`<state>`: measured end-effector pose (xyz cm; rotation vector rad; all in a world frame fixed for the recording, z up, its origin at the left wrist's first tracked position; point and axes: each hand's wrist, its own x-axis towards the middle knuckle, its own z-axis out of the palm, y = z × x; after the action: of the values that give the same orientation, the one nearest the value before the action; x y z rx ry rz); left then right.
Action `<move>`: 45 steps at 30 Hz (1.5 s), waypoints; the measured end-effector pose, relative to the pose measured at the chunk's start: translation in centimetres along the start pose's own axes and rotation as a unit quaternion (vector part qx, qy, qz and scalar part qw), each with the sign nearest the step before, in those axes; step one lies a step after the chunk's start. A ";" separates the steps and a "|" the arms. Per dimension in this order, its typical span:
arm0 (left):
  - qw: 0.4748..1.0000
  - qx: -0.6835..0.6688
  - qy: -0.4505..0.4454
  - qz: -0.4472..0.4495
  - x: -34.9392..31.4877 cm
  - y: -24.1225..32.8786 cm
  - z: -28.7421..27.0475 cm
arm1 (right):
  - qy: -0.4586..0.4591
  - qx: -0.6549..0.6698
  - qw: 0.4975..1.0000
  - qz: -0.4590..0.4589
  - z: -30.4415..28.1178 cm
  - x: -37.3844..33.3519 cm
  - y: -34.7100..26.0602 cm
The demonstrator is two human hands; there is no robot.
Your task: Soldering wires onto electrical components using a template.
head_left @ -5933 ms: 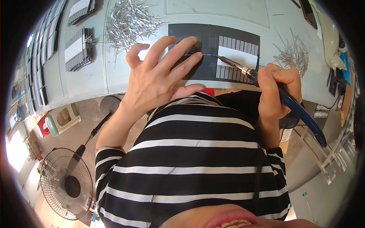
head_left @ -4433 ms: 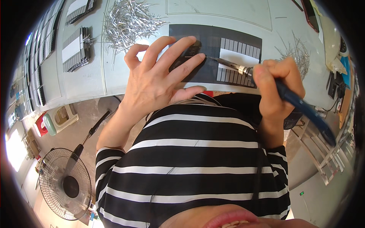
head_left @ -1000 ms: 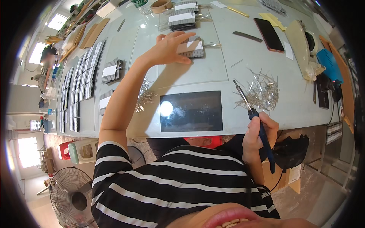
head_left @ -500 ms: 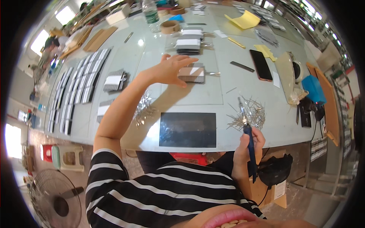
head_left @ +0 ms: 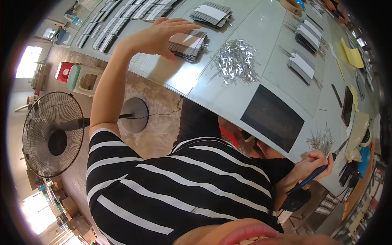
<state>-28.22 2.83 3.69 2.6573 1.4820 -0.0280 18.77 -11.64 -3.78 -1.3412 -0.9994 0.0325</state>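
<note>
My left hand (head_left: 157, 37) reaches over the left part of the table, fingers and thumb spread apart. It is over a stack of thin grey panels with a white band (head_left: 191, 44); whether it touches the stack I cannot tell. Down at the right, my right hand (head_left: 312, 165) is wrapped round the blue handle of a soldering iron (head_left: 306, 180). Its tip points toward the far right, beside a small heap of thin metal leads (head_left: 321, 141). A dark rectangular sheet (head_left: 272, 117) lies at the table's front edge between my hands.
A larger pile of shiny metal leads (head_left: 236, 61) lies mid-table. Banded panel stacks (head_left: 302, 68) stand to its right, another stack (head_left: 211, 15) behind. Rows of panels (head_left: 112, 30) line the far left. A phone (head_left: 347, 105) lies right; a fan (head_left: 55, 134) stands at the left.
The view has swung to the left. My left hand has moved from the middle panel stack to one at the left. The right hand keeps the soldering iron, now tilted more sideways.
</note>
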 end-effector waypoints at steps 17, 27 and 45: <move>0.979 -0.202 0.019 0.030 1.6 -3.0 -0.9 | -0.087 -0.142 0.982 -0.087 -3.2 2.1 0.3; 0.984 -0.105 0.055 0.136 3.6 7.3 -3.8 | -0.127 -0.162 0.970 -0.128 -2.9 2.5 1.3; 0.987 -0.152 0.049 0.012 0.9 -1.7 -0.3 | -0.140 -0.196 0.963 -0.123 -4.7 2.2 3.0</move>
<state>-29.22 4.48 3.80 2.4600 1.3546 0.3101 24.51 -13.29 -4.46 -1.5874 -1.4638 -0.1776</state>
